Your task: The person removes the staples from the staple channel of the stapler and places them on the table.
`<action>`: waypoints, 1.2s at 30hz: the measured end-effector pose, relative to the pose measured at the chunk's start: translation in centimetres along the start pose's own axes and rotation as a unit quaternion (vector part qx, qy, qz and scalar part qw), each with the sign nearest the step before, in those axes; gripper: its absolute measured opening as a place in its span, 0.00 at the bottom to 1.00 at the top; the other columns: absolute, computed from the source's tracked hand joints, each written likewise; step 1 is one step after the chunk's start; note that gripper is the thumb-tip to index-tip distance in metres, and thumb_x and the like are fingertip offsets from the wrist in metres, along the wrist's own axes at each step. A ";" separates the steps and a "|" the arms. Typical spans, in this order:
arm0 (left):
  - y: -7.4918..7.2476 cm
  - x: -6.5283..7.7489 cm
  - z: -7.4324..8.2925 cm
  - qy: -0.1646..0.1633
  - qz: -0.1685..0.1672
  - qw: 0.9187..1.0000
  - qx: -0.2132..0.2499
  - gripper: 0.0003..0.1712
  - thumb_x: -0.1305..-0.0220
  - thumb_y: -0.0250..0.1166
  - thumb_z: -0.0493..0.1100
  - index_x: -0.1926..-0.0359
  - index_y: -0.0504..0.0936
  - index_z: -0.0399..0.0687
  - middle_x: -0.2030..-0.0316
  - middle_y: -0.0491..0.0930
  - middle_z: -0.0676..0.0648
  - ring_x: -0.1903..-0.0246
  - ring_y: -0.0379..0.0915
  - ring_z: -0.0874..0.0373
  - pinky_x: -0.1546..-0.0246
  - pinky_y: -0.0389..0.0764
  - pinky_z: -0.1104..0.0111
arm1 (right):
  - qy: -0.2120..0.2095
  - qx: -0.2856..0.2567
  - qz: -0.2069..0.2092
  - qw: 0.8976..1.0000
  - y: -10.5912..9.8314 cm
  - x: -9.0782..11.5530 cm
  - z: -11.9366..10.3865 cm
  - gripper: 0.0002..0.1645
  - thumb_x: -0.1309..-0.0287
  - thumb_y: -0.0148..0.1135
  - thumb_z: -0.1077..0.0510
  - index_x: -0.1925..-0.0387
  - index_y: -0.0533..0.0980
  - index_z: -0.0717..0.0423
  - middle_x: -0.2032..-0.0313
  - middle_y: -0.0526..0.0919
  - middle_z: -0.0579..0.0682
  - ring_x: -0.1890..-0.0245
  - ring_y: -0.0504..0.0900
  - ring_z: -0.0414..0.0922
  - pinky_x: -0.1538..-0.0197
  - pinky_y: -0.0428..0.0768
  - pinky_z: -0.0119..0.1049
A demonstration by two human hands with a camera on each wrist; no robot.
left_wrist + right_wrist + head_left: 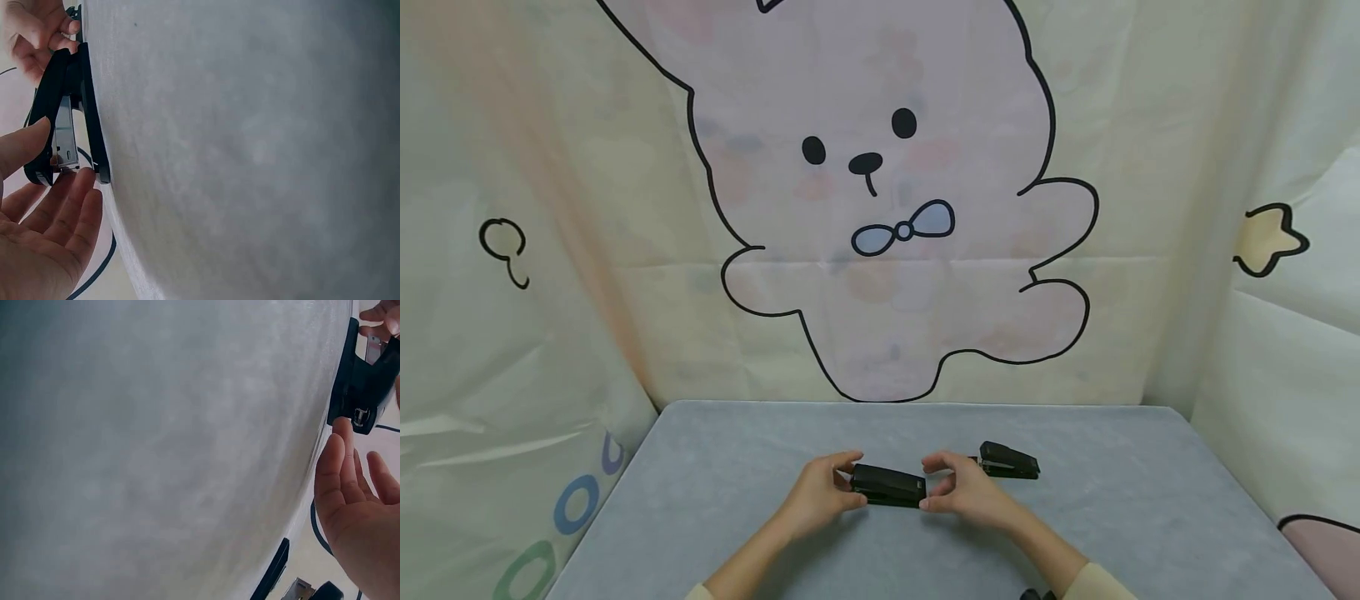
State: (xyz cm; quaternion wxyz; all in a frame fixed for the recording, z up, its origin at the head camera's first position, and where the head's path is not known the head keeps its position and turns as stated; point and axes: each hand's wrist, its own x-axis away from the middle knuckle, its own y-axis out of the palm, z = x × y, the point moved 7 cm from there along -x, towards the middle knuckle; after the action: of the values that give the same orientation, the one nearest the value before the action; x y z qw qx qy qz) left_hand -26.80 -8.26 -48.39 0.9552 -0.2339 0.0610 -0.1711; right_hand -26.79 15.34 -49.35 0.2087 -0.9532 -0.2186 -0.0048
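A black stapler (889,485) lies on the table between the two hands, its nose toward the left and its upper arm raised over the base. My left hand (822,493) holds the nose end; in the left wrist view the thumb (28,147) lies against the upper arm and the fingertips sit at the metal magazine (65,134). At the rear end is my right hand (966,493). Its extended fingers (337,465) reach the hinge end of the base in the right wrist view, with the thumb standing apart.
Behind the right hand stands a second black stapler (1009,461), its arm raised too. A small dark object (1032,594) shows by the right sleeve at the bottom edge. The grey-blue table (737,450) ends at a cloth backdrop (1120,333) printed with a cartoon bear.
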 end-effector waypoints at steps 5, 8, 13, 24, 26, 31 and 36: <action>0.1 -0.3 -0.1 -0.002 0.004 1.000 0.021 0.28 0.46 0.78 0.30 0.43 0.83 0.32 0.55 0.85 0.44 0.65 0.81 0.56 0.70 0.80 0.66 | -0.005 0.011 -0.025 1.000 0.5 -0.3 -0.1 0.34 0.43 0.78 0.63 0.38 0.74 0.68 0.42 0.80 0.59 0.59 0.82 0.47 0.61 0.80 0.37; 0.0 -0.4 -0.1 -0.004 0.012 1.000 0.025 0.24 0.47 0.78 0.29 0.47 0.85 0.35 0.57 0.86 0.45 0.64 0.80 0.56 0.70 0.80 0.66 | -0.009 0.027 -0.028 0.999 0.7 -0.5 -0.1 0.31 0.43 0.77 0.65 0.40 0.76 0.67 0.44 0.81 0.58 0.60 0.82 0.47 0.62 0.80 0.35; 0.1 -0.5 -0.3 -0.015 0.013 0.999 0.035 0.23 0.48 0.78 0.28 0.49 0.87 0.37 0.59 0.86 0.47 0.64 0.80 0.56 0.70 0.80 0.64 | -0.013 0.038 -0.025 0.999 0.9 -0.8 -0.1 0.26 0.42 0.76 0.67 0.43 0.78 0.65 0.48 0.81 0.55 0.62 0.81 0.46 0.63 0.79 0.34; 0.5 -0.2 0.8 -0.015 0.002 0.998 0.060 0.21 0.50 0.79 0.29 0.53 0.88 0.40 0.60 0.86 0.48 0.66 0.80 0.55 0.71 0.79 0.64 | -0.018 0.056 -0.022 0.998 0.3 -0.2 -0.2 0.21 0.43 0.76 0.67 0.49 0.81 0.62 0.67 0.82 0.48 0.65 0.78 0.46 0.65 0.76 0.34; 0.7 -0.1 1.2 -0.013 -0.001 0.998 0.061 0.21 0.50 0.80 0.29 0.53 0.88 0.40 0.60 0.86 0.48 0.66 0.80 0.55 0.71 0.78 0.64 | -0.017 0.057 -0.020 0.998 -0.1 0.2 -0.3 0.21 0.44 0.77 0.66 0.48 0.82 0.61 0.65 0.83 0.48 0.64 0.79 0.46 0.63 0.77 0.35; 1.2 0.2 2.2 -0.010 -0.014 0.998 0.067 0.21 0.50 0.80 0.30 0.53 0.89 0.41 0.61 0.86 0.48 0.67 0.81 0.53 0.72 0.77 0.65 | -0.017 0.068 -0.022 0.997 -0.9 1.2 -0.4 0.21 0.44 0.78 0.63 0.48 0.83 0.58 0.60 0.84 0.47 0.59 0.80 0.47 0.60 0.78 0.36; 1.9 0.4 3.2 -0.007 -0.017 0.998 0.068 0.20 0.50 0.80 0.30 0.54 0.89 0.41 0.61 0.86 0.49 0.67 0.80 0.54 0.72 0.77 0.66 | -0.023 0.066 -0.037 0.997 -1.6 2.1 -0.7 0.22 0.43 0.78 0.63 0.47 0.83 0.59 0.58 0.83 0.48 0.58 0.80 0.49 0.61 0.79 0.36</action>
State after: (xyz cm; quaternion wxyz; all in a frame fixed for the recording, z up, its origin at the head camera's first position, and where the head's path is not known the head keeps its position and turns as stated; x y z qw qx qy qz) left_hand -25.24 -5.49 -46.45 0.9661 -0.1706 0.0389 -0.1898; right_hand -25.48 17.27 -47.85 0.2657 -0.9286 -0.2579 0.0235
